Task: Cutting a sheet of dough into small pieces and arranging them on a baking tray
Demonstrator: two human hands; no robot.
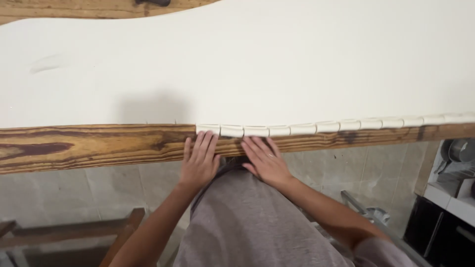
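The rolled dough pieces (pixel 277 130) sit in a row along the front edge of the big white dough sheet (pixel 237 69) (it covers most of the wooden table (pixel 89 146)). The left hand (pixel 199 160) lies flat with fingers together, its fingertips touching the first piece. The right hand (pixel 265 160) lies flat just beside it, fingers a little spread, touching the next pieces.

A large sheet of pale dough (pixel 247 69) lies flat across the wooden table (pixel 89 146), smooth and cream-white. Along its near edge runs a rolled strip of dough (pixel 316 128) — cut into short, pillow-like pieces set end to end, touching — from the middle out to the right.
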